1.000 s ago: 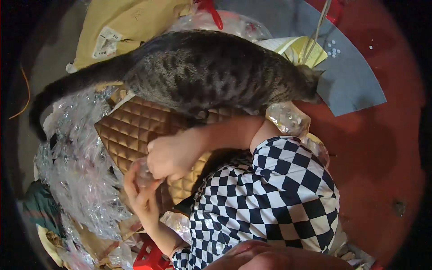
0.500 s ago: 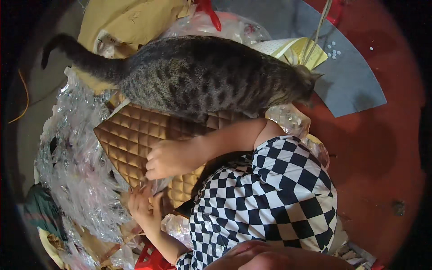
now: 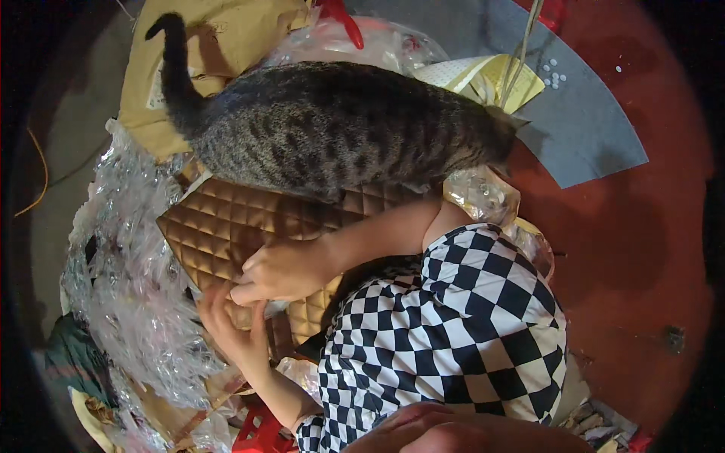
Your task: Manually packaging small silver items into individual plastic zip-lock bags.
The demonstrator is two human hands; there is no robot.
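Over a brown quilted pad [image 3: 215, 219], my two hands meet at the fingertips. My right hand [image 3: 283, 270] is closed in a pinch, and a piece of clear plastic [image 3: 276, 308] shows just under it. My left hand [image 3: 236, 336] is beside it at the pad's left edge, its thumb apart from its bent fingers. Whatever lies between the fingertips is mostly hidden. Left of my left hand spreads a large heap of clear plastic packets [image 3: 143, 279].
A grey tabby cat [image 3: 325, 128] stands across the pad's far edge. Behind it are a tan package [image 3: 226, 38] and a yellow sheet [image 3: 521, 83]. A grey-blue panel [image 3: 589, 128] with small white discs lies on the red floor [image 3: 627, 264]. Near my left forearm is a red basket [image 3: 260, 430].
My left hand has moved slightly left and up against the right fingertips, with its fingers more bent. The cat's tail has swung upright, and its head has shifted a little left.
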